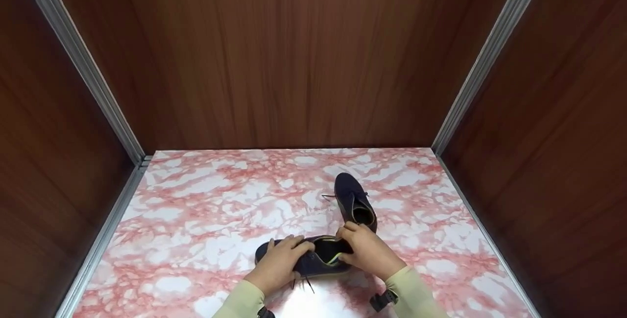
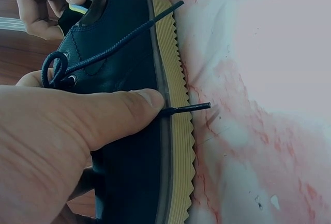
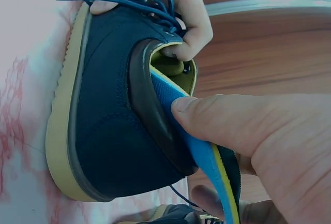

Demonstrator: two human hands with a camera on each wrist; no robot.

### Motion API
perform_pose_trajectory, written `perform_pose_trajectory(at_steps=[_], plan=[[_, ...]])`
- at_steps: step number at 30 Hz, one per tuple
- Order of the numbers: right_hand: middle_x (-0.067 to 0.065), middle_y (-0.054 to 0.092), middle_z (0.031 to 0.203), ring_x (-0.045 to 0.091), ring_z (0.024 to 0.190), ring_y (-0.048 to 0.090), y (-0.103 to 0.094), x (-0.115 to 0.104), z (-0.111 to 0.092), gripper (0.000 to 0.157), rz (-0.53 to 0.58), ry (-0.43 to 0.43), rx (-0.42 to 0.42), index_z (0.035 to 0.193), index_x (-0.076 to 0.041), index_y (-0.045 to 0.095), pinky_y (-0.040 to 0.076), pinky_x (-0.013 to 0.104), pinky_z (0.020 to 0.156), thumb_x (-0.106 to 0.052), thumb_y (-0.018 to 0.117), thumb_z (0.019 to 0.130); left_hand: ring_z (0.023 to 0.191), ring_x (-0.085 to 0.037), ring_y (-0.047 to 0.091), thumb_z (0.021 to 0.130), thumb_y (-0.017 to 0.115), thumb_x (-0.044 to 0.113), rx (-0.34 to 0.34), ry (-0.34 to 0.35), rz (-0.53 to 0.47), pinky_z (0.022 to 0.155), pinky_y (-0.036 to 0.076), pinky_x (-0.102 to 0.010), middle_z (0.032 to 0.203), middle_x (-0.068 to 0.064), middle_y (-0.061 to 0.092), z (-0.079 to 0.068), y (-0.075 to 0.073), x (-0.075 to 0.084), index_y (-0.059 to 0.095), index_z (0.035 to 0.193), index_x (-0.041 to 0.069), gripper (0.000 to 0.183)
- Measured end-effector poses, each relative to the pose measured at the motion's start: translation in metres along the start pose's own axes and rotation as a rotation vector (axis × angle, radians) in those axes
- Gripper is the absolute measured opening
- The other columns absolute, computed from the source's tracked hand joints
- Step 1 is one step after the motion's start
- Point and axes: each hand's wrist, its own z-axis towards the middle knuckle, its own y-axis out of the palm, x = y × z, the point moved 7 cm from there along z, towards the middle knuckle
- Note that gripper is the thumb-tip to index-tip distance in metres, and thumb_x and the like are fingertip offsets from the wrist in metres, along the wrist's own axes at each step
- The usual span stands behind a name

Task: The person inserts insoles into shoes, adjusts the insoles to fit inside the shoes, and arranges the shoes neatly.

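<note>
A dark navy lace-up shoe (image 1: pixel 325 270) stands upright on the table, toe to the left. My left hand (image 1: pixel 280 265) grips it across the front part, the thumb pressing its side near the sole in the left wrist view. A loose lace (image 2: pixel 111 48) crosses that side. My right hand (image 1: pixel 367 250) pinches an insole (image 3: pixel 204 151) at the heel opening. It is blue beneath, with a yellow edge and a dark top. The front part of the insole is inside the shoe, and its heel end sticks out; how deep it sits is hidden.
Behind the right hand stands a matching navy shoe (image 1: pixel 349 190), toe pointing away, its laces loose. Red-and-white marbled covering lies on the table (image 1: pixel 196 220). Brown wood-look panels (image 1: pixel 294 63) with metal rails (image 1: pixel 470 87) close in the back and both sides.
</note>
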Motion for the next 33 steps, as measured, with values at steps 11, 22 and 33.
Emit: perform_pose_trajectory(at_steps=[11,22,33], plan=[[0.005,0.07,0.122,0.033,0.109,0.066,0.008,0.002,-0.001,0.063,-0.066,0.118,-0.14,0.126,-0.013,0.076,0.056,0.068,0.088,-0.042,0.099,0.076,0.151,-0.048,0.054,0.084,0.094,0.017,0.004,0.005,0.005,0.11,0.041,-0.086,0.164,-0.015,0.055,0.0,0.002,0.001,0.057,0.147,0.039,0.077],[0.001,0.067,0.114,0.027,0.1,0.061,0.008,-0.009,0.012,0.045,-0.131,0.014,-0.166,0.116,-0.016,0.083,0.058,0.056,0.084,-0.034,0.099,0.078,0.15,-0.046,0.055,0.084,0.095,0.02,0.01,0.002,0.037,0.11,0.042,-0.086,0.165,-0.014,0.055,0.002,0.001,0.0,0.057,0.148,0.038,0.076],[0.0,0.069,0.107,0.023,0.091,0.064,0.009,-0.015,0.011,0.025,-0.183,-0.106,-0.062,0.106,-0.018,0.086,0.059,0.043,0.078,-0.038,0.086,0.093,0.151,-0.045,0.055,0.084,0.095,0.019,0.017,0.005,0.033,0.109,0.043,-0.085,0.164,-0.014,0.056,0.001,0.002,-0.001,0.057,0.148,0.037,0.077]])
